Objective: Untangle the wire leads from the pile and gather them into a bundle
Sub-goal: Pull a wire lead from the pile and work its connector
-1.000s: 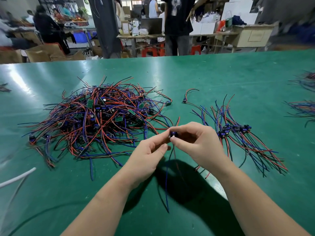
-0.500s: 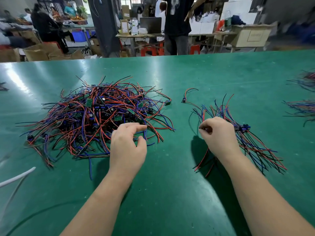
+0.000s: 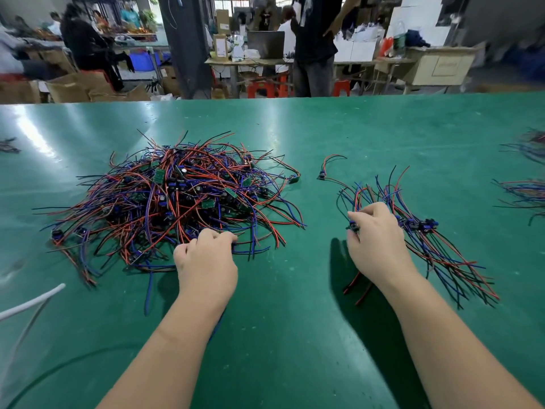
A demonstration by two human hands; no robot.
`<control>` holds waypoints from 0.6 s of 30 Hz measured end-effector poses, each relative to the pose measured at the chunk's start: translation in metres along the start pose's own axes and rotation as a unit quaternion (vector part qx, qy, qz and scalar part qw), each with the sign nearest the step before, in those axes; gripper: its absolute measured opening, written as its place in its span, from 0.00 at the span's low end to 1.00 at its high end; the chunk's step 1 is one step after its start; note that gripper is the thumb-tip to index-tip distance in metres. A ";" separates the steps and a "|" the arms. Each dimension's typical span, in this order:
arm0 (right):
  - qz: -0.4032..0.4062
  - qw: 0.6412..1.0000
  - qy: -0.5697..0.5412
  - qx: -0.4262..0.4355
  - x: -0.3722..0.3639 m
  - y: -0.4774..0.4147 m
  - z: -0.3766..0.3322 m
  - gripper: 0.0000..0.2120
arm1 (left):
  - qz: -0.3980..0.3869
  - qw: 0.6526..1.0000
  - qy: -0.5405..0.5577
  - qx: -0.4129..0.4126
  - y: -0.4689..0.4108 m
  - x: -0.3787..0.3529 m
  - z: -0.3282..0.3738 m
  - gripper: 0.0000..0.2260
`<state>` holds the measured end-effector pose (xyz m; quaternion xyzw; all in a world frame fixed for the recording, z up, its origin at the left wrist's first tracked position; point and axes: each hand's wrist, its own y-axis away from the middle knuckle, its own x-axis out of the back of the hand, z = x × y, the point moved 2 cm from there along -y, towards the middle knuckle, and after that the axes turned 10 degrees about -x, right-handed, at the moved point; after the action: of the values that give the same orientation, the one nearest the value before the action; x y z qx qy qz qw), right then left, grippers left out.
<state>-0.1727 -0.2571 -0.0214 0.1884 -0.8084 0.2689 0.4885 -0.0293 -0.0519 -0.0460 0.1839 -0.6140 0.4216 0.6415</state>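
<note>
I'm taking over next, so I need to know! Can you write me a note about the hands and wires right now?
Left hand: fingers curled into the near edge of the pile; whether they grip a wire is hidden.
Right hand: pinches one wire lead by its connector, at the left edge of the bundle.
Done: a small bundle lies right of the pile.
Left to do: most leads are in the tangled pile; a stray lead lies between pile and bundle.

Glare streaks the table (image 3: pixel 354 128), the right hand (image 3: pixel 376 240) casts shadow, edges blur.
</note>
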 end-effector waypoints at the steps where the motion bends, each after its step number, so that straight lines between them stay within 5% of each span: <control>1: 0.014 0.999 -0.037 0.021 0.003 0.004 -0.005 0.14 | 0.004 1.000 0.015 -0.003 -0.002 -0.001 -0.002 0.22; 11: -0.031 0.973 -0.138 0.181 -0.003 0.036 -0.041 0.10 | -0.027 0.997 0.047 -0.063 -0.006 -0.001 -0.004 0.22; 15: -0.043 0.970 -0.165 0.171 -0.003 0.035 -0.040 0.09 | 0.117 0.982 0.127 -0.071 -0.003 0.020 0.002 0.18; 18: -0.057 0.965 -0.210 0.149 -0.004 0.034 -0.040 0.11 | 0.288 0.940 0.140 -0.116 0.004 0.042 0.014 0.20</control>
<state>-0.1630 -0.2052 -0.0188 0.3567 -0.8316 0.3129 0.2886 -0.0461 -0.0468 -0.0049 -0.1376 -0.5890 0.5359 0.5890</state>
